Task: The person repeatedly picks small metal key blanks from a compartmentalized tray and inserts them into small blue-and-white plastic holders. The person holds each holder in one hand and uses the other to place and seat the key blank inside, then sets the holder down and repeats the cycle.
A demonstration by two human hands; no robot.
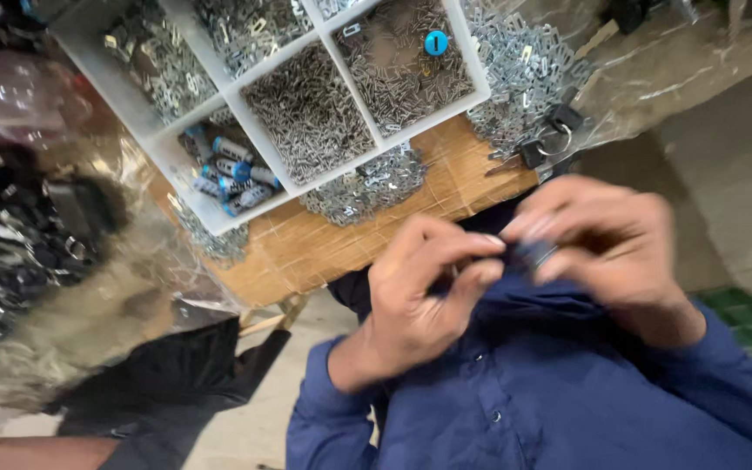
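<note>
Small dark metal piece [528, 252], blurred, pinched between fingertips of both hands close to the chest, over the blue shirt [550, 392]. Left hand [424, 292] curled, thumb and forefinger closing on it; right hand [598, 239] clamps it from above. Beyond: wooden desk [306, 248], white compartment tray [293, 48] of small metal parts

Small assembly workshop, white divided tray [228, 94] of tiny metal parts [311, 109], wooden bench [306, 244], bagged hardware [524, 65]
</note>
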